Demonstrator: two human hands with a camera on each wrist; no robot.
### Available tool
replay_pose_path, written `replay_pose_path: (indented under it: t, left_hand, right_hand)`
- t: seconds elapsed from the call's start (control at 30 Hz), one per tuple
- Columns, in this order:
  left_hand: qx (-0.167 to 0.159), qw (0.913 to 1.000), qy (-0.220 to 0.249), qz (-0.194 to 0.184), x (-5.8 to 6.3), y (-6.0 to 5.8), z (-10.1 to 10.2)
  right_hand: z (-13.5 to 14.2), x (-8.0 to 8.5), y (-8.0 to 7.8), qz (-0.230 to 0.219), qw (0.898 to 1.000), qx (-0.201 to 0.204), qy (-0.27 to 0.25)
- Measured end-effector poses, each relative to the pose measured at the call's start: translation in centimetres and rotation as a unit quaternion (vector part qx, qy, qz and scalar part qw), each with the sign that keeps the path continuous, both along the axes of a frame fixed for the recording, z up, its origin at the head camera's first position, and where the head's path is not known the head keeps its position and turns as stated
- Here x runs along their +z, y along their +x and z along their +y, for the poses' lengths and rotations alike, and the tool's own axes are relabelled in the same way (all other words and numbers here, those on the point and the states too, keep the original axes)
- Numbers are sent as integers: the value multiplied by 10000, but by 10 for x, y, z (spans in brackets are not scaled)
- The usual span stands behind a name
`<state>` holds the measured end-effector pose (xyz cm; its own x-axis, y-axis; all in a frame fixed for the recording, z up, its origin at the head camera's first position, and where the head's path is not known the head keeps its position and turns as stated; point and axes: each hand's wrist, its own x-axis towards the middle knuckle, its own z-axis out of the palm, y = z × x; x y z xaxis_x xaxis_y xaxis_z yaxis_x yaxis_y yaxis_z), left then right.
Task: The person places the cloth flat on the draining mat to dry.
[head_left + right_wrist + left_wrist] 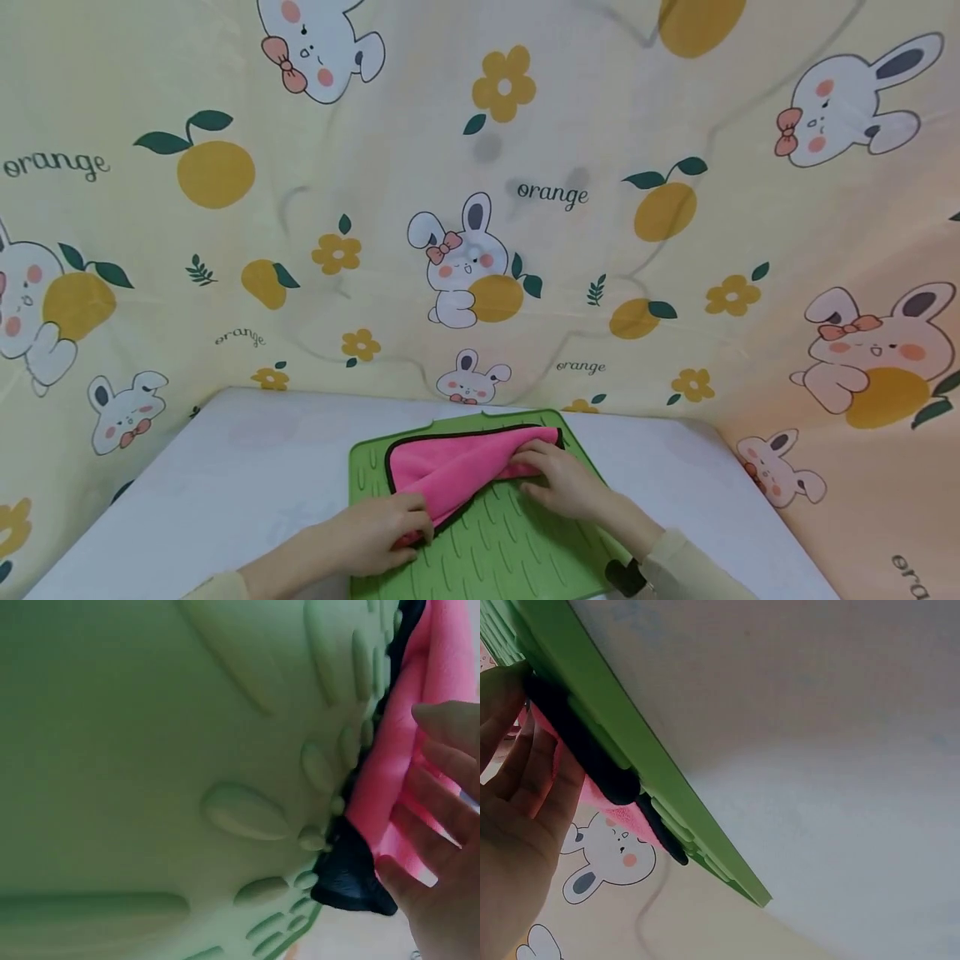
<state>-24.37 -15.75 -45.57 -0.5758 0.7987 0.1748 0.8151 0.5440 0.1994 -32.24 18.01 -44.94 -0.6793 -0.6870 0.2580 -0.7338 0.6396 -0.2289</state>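
Observation:
A pink cloth point(457, 471) with black edging, likely a towel, lies partly folded on a green mat point(510, 542) covered in raised, grass-like ridges. My left hand point(382, 529) is at the cloth's near left corner; in the left wrist view its thumb and fingers point(536, 765) pinch the black-edged fabric. The right hand point(566, 483) rests on the far right part of the cloth. In the right wrist view its fairly straight, spread fingers point(431, 802) touch the pink folds, close to a black-bound corner point(349, 874).
The mat lies on a white table point(255, 467). Behind and at the sides hangs a pale curtain point(420, 150) printed with rabbits, oranges and flowers. A black band point(626, 577) is at the right wrist, over the mat's near right edge.

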Motion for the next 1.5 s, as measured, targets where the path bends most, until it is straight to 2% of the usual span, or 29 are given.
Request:
replay_pose_path:
  t: [0.13,0.33,0.6,0.73,0.9,1.07,1.23,1.37,1.5]
  left_hand:
    - [57,9999,17,-95,0,0,0]
    - [32,10000,80,-20,-3,-2,0]
    - [27,10000,-31,-49,-2,-4,1]
    - [-5,10000,49,-49,-3,-4,1]
    - [-18,9991,409,-145,-1,-3,-2]
    - [83,9961,875,-99,7,-1,-8]
    - [136,9892,1422,-336,17,4,-8]
    - [-48,9849,1691,-369,21,9,-4]
    - [-359,9869,1553,-230,15,12,0]
  right_hand:
    - [-2,-3,-10,-173,9998,102,26]
    - [-3,-8,-26,-31,9991,412,-35]
    - [-8,-11,-40,-2,9995,276,-119]
    - [-9,-12,-42,128,9995,261,-115]
    - [-4,-8,-39,283,9990,196,-284]
    - [10,4,-35,352,9957,79,-849]
    - [23,15,-36,467,9882,-72,-1456]
    - [29,18,-35,190,9845,-20,-1741]
    - [30,9,-34,-107,9900,44,-1408]
